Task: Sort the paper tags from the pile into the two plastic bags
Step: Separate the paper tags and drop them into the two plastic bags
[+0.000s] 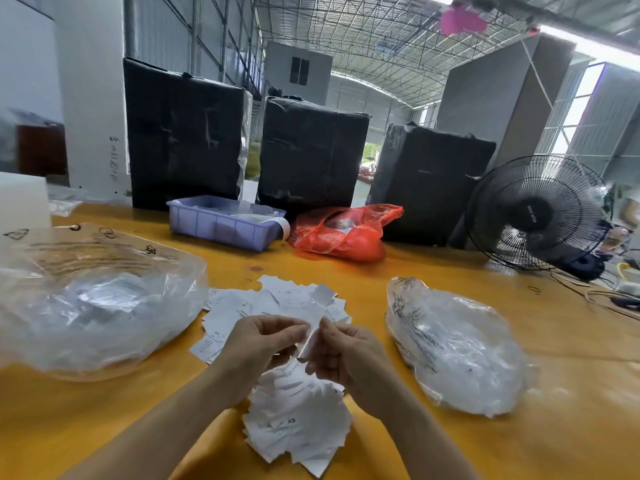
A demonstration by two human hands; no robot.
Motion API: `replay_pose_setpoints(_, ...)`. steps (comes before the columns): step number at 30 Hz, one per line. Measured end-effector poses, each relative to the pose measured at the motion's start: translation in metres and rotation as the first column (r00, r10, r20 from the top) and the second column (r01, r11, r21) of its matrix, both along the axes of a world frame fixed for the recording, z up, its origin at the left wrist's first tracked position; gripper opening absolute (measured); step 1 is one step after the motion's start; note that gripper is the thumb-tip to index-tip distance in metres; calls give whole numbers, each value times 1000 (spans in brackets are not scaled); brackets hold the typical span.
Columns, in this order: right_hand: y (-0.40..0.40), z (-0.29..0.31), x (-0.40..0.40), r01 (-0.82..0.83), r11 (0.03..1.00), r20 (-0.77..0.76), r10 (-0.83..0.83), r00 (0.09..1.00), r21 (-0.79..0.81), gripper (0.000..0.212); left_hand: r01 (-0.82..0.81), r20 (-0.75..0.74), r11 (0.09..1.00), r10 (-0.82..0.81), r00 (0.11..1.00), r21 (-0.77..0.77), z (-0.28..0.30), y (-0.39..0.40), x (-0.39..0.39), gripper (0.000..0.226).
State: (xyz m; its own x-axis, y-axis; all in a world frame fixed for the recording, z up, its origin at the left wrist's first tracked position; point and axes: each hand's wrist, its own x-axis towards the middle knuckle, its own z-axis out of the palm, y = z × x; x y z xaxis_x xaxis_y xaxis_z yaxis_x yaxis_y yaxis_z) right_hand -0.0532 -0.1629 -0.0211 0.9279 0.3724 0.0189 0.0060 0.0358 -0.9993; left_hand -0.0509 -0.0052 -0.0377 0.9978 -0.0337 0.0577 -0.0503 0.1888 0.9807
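Tag (311, 336) pinched btwn left hand (258, 344) & right hand (341, 355), above pile (298, 424).

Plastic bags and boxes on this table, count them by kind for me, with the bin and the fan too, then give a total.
Clear plastic bags: 2, left and right
Red plastic bag: 1
Black wrapped boxes: 3
Purple bin: 1
Black fan: 1
Total: 8

Both bare forearms reach forward and converge at centre. Left hand (258, 341) and right hand (341, 351) are raised, fingers curled inward, fingertips nearly meeting, jointly pinching a paper tag (311, 336) between them.
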Motion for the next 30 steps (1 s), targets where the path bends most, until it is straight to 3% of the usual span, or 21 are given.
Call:
replay_pose_setpoints(6, 4, -5, 1, 0, 998, -13, -1, 1000, -64, 36, 101, -67, 993, -104, 992, -59, 0, 0, 1, 22)
replay_pose_setpoints(12, -1, -1, 5, 18, 1000, -3, -18, 1000, -14, 60, -64, -5, 997, 64, 998, -37, -2, 0, 4, 30)
replay_pose_setpoints(16, -3, -3, 4, -7, 997, 105, 15, 994, -73, 46, -69, 20, 998, 69, 997, -2, -2, 2, 4, 34)
replay_pose_setpoints(22, -5, -3, 6, 42, 999, 83, -40, 996, -22, 36, 1, 44, 998, -4, 999, 61, 0, 0, 0, 29)
replay_pose_setpoints(25, -9, 3, 6, 105, 994, 102, -104, 989, -7, 30, -33, 16, 999, 33, 999, 14, -2, 0, 3, 26)
replay_pose_setpoints(28, -26, 9, 12, 403, 908, 304, -354, 885, -116, 24, -95, -28, 985, 92, 995, -144, -1, 3, 7, 32)
replay_pose_setpoints(30, -42, 7, 18, 617, 691, 550, -369, 749, -377, 15, -125, -35, 970, 120, 992, -206, -1, 5, 9, 28)
